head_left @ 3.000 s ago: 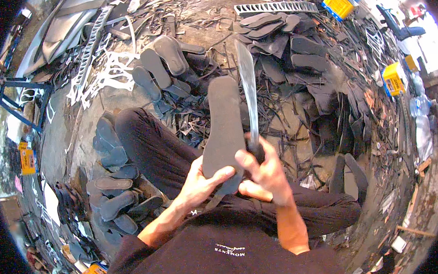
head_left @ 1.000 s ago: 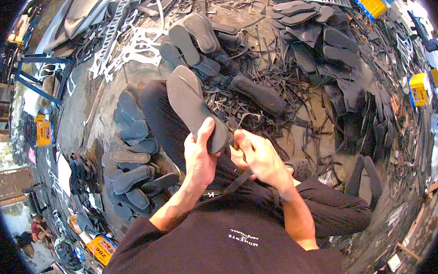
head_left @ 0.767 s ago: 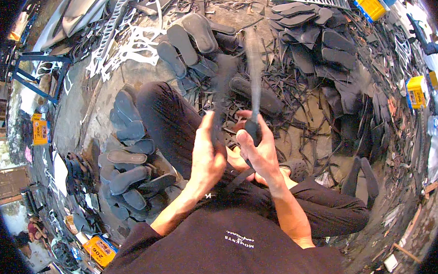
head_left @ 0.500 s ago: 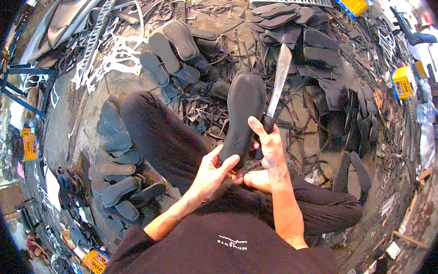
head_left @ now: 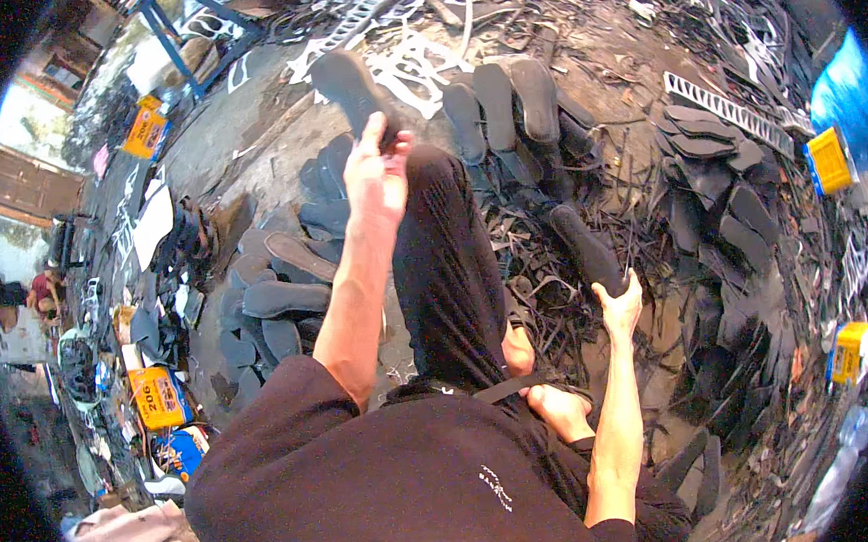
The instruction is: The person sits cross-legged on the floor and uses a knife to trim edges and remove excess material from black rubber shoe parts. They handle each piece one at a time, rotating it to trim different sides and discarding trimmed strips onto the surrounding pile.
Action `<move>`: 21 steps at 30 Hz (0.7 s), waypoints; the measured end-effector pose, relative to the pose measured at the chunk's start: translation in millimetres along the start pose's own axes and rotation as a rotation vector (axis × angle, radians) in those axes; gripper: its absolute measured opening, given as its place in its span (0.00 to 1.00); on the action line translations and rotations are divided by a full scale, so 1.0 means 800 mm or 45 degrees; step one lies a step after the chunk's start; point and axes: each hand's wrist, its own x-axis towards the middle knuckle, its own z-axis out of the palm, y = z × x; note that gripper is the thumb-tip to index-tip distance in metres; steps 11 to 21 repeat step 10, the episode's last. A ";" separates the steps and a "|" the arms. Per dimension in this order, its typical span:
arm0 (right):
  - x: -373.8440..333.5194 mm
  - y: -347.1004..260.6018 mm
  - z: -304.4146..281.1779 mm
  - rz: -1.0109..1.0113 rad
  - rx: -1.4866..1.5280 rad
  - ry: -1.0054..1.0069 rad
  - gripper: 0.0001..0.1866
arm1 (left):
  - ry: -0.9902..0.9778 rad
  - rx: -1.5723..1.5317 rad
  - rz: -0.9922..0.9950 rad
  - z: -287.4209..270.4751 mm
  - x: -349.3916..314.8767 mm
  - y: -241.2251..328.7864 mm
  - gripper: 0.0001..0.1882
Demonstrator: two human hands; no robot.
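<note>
My left hand (head_left: 378, 170) is raised past my left knee, its fingers closed on the narrow end of a dark shoe sole (head_left: 351, 89). Lower on the right, my right hand (head_left: 619, 304) grips the near end of another dark shoe sole (head_left: 586, 244), which points away over cut rubber scraps (head_left: 531, 235). The two hands are far apart. Below the left hand lies a heap of dark soles (head_left: 287, 300) beside my bent leg. More upright soles (head_left: 497, 108) stand beyond my knee. The knife does not show now.
Stacked soles and rubber pieces (head_left: 710, 145) lie on the right, with a grey ladder-like strip (head_left: 727, 109) behind. White cut-out sheet waste (head_left: 411, 64) is at the far side. Yellow boxes (head_left: 158, 397) and a blue metal frame (head_left: 191, 37) stand around. Another person (head_left: 46, 295) is far left.
My hands have parted: the left has swung far out to the left with a sole, the right has moved right and holds a sole. The knife has gone from sight. The view has turned left.
</note>
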 end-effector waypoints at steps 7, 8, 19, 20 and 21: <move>-0.006 -0.016 0.025 -0.048 -0.131 -0.260 0.56 | 0.531 0.253 -0.124 -0.168 0.040 -0.014 0.15; -0.009 -0.022 0.015 0.020 -0.168 -0.280 0.55 | 0.431 0.490 0.170 -0.139 0.002 -0.026 0.17; -0.004 -0.038 -0.002 0.129 -0.207 -0.398 0.53 | 0.194 0.853 0.611 -0.072 -0.075 -0.034 0.20; -0.004 -0.038 -0.002 0.129 -0.207 -0.398 0.53 | 0.194 0.853 0.611 -0.072 -0.075 -0.034 0.20; -0.004 -0.038 -0.002 0.129 -0.207 -0.398 0.53 | 0.194 0.853 0.611 -0.072 -0.075 -0.034 0.20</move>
